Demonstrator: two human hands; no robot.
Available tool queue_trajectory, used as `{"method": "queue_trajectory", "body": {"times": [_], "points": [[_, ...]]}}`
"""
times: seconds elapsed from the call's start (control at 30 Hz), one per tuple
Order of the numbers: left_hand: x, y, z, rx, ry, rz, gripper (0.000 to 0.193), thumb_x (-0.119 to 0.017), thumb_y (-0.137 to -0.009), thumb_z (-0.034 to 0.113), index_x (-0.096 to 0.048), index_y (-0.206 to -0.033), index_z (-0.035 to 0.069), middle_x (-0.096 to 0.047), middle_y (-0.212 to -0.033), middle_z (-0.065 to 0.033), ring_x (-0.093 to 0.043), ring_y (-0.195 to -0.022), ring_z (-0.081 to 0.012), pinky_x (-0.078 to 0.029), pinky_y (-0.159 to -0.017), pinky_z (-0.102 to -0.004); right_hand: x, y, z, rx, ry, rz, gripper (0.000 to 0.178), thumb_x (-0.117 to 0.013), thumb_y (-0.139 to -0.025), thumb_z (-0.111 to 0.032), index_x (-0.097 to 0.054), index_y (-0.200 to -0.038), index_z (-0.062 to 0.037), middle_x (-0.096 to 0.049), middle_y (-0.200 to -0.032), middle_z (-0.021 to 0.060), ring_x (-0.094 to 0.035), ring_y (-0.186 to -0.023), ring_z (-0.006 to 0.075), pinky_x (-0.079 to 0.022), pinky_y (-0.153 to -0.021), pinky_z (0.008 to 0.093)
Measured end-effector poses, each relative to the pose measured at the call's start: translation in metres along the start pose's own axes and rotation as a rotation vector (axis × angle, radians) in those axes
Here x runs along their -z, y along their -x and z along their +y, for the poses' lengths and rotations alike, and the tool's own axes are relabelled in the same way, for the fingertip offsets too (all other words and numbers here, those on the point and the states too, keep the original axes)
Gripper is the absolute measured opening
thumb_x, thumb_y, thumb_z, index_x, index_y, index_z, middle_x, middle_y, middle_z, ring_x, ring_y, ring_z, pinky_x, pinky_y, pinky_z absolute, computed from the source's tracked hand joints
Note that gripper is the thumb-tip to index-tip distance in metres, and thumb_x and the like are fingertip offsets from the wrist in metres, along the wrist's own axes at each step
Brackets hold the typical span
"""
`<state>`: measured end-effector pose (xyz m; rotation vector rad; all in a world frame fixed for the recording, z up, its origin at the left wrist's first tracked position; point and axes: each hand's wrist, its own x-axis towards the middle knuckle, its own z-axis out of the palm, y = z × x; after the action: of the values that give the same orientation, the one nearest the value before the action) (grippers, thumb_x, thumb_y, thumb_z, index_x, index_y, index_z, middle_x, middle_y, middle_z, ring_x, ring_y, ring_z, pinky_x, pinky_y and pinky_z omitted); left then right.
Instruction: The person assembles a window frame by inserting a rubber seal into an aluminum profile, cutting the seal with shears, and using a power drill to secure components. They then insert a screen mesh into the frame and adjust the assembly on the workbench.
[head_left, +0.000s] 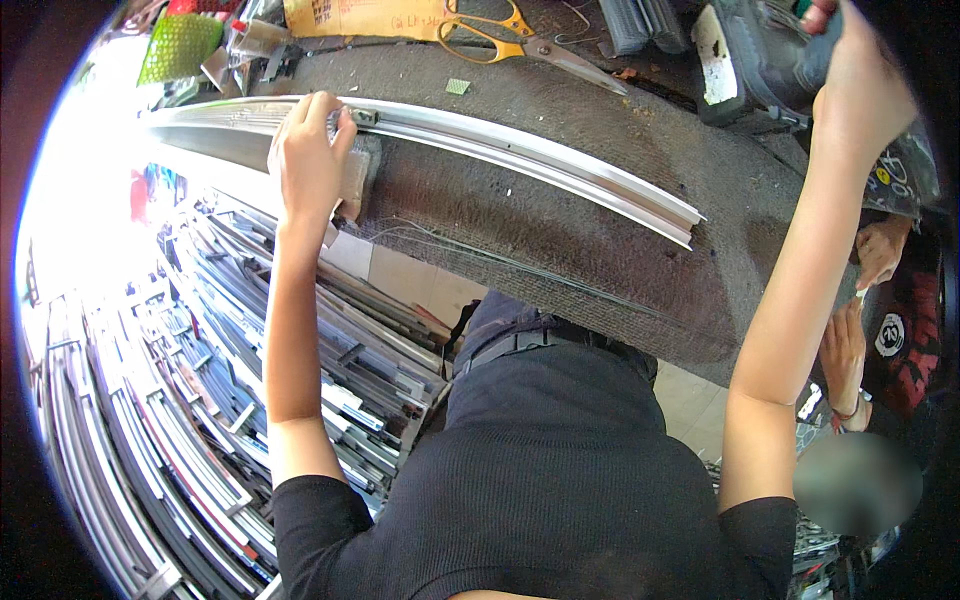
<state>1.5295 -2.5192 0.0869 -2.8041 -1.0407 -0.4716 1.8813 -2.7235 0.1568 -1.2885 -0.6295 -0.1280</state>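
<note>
A long silver aluminium profile [520, 145] lies across the carpeted workbench [600, 290], its cut end toward the right. My left hand [315, 140] is closed over it on the left, fingers curled over the far edge and thumb on the near side. Right by those fingertips, a small metal fitting [365, 117] sits in the channel. A worn block [357, 180] is beneath the profile, next to my left hand. My right hand [865, 70] reaches to the far right, beside a dark plastic case [755, 70]; its fingers are mostly hidden, so any grip is unclear.
Orange-handled scissors [510, 45] and a yellow paper [360, 18] lie at the back. Thin wire [500, 262] runs along the bench's front. Many metal profiles [170, 420] are stacked at lower left. Another person's hands [865, 290] work close to my right arm.
</note>
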Motion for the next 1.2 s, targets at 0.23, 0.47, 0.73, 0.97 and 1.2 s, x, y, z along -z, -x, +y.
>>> {"method": "queue_trajectory", "body": {"times": [0.23, 0.47, 0.73, 0.97, 1.2], "points": [[-0.008, 0.006, -0.003, -0.002, 0.089, 0.162, 0.009, -0.065, -0.091, 0.009, -0.062, -0.096, 0.002, -0.065, -0.094, -0.0157, -0.065, -0.087, -0.0370, -0.051, -0.077, -0.0420, -0.010, 0.037, 0.015, 0.234, 0.513, -0.029, 0.032, -0.074, -0.090, -0.026, -0.070, -0.091, 0.0055, -0.069, -0.071, 0.0108, -0.066, -0.065, 0.0194, -0.049, -0.063, 0.0328], [-0.008, 0.004, -0.007, -0.009, 0.159, 0.214, 0.007, -0.066, -0.089, 0.005, -0.063, -0.094, 0.000, -0.066, -0.094, -0.0145, -0.065, -0.087, -0.0350, -0.051, -0.080, -0.0412, -0.007, 0.039, 0.027, 0.306, 0.525, -0.002, 0.028, -0.074, -0.089, -0.021, -0.069, -0.099, 0.0043, -0.072, -0.079, 0.0168, -0.071, -0.073, 0.0249, -0.051, -0.068, 0.0365], [-0.005, 0.004, -0.009, -0.004, 0.197, 0.196, 0.007, -0.066, -0.087, 0.003, -0.063, -0.092, -0.001, -0.067, -0.092, -0.0131, -0.066, -0.086, -0.0326, -0.051, -0.080, -0.0390, 0.002, 0.053, 0.006, 0.133, 0.635, -0.045, 0.040, -0.078, -0.087, -0.029, -0.063, -0.109, 0.0006, -0.071, -0.095, 0.0142, -0.069, -0.087, 0.0240, -0.051, -0.079, 0.0352], [-0.002, 0.003, -0.014, -0.068, 0.229, 0.134, 0.007, -0.067, -0.086, 0.002, -0.064, -0.092, 0.000, -0.067, -0.090, -0.0126, -0.067, -0.084, -0.0313, -0.052, -0.077, -0.0370, 0.002, 0.058, 0.004, 0.063, 0.705, -0.049, 0.044, -0.081, -0.085, -0.032, -0.061, -0.107, 0.0003, -0.070, -0.090, 0.0129, -0.068, -0.081, 0.0247, -0.051, -0.074, 0.0364], [-0.004, 0.007, -0.015, -0.143, 0.166, 0.014, 0.022, -0.074, -0.082, 0.017, -0.066, -0.099, 0.006, -0.068, -0.102, -0.0106, -0.066, -0.097, -0.0304, -0.047, -0.091, -0.0401, 0.009, 0.066, 0.021, 0.267, 0.742, 0.089, 0.049, -0.084, -0.081, -0.031, -0.062, -0.113, -0.0017, -0.069, -0.091, 0.0119, -0.066, -0.084, 0.0232, -0.051, -0.076, 0.0353]]}}
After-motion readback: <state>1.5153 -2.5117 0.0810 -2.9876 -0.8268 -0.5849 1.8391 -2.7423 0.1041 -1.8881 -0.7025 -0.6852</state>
